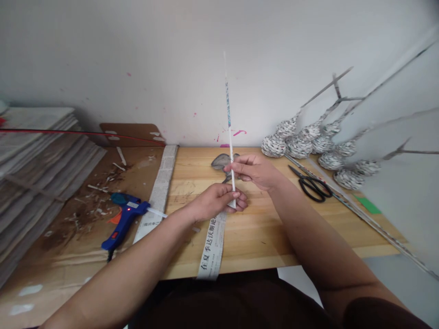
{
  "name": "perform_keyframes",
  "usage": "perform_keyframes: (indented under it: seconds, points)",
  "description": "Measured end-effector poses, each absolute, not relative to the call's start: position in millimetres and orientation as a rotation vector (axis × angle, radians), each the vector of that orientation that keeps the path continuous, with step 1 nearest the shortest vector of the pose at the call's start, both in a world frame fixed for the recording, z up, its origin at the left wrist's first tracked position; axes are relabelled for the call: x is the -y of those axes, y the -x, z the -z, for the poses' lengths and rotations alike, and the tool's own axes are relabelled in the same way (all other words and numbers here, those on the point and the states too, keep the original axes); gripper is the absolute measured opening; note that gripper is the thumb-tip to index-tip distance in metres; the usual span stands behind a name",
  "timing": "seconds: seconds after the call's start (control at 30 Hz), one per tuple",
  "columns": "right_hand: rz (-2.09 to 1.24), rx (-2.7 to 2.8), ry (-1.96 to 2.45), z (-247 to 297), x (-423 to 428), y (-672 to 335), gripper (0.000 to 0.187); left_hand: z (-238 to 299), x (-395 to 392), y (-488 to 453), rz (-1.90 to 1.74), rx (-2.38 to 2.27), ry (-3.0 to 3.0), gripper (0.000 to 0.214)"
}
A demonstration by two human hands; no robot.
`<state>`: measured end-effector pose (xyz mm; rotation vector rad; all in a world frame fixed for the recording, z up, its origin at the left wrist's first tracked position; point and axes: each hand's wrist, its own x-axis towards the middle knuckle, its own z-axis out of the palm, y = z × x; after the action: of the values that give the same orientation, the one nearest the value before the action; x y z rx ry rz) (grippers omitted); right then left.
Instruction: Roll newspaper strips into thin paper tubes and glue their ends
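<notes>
A thin rolled newspaper tube [231,139] stands nearly upright in front of me, white with a bluish printed stretch in its upper half. My left hand [222,200] is closed around its bottom end. From there a newspaper strip [212,251] with large black characters hangs down to the table's front edge. Slightly higher, the fingertips of my right hand [254,171] pinch the tube. Behind my hands a grey object [220,161] lies on the wooden table, partly covered by the tube and fingers.
Black scissors [313,188] and long paper tubes [363,217] lie to the right, near woven paper gourd shapes [300,145] along the wall. At left are a blue glue gun [123,219] with its light on, a newspaper strip stack [159,183] and piled boards [30,192].
</notes>
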<state>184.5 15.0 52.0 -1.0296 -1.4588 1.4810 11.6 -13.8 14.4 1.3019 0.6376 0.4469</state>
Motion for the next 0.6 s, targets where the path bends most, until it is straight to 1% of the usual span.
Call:
perform_keyframes:
  seconds: [0.13,0.27,0.33,0.43,0.53,0.6]
  points:
    - [-1.402,1.320,1.052,-53.6,-14.3,-183.7,0.033,-14.4,14.4,-12.0,-0.431,-0.633,-1.310,0.033]
    - [-1.476,1.457,1.043,-55.3,-13.1,-183.9,0.035,-14.6,13.8,-12.0,-0.445,-0.642,-1.298,0.035]
    - [-1.437,1.437,1.056,-55.3,-13.1,-184.0,0.032,-14.9,13.6,-11.9,-0.440,-0.647,-1.307,0.034]
    - [-1.368,1.375,1.060,-56.2,-12.6,-184.6,0.032,-15.0,13.6,-11.7,-0.438,-0.639,-1.315,0.033]
    - [-1.443,1.538,1.092,-58.6,-11.1,-185.7,0.033,-14.9,13.4,-11.9,-0.446,-0.643,-1.301,0.031]
    - [-1.467,1.612,1.115,-58.5,-10.5,-185.1,0.030,-15.2,13.4,-12.3,-0.448,-0.655,-1.291,0.028]
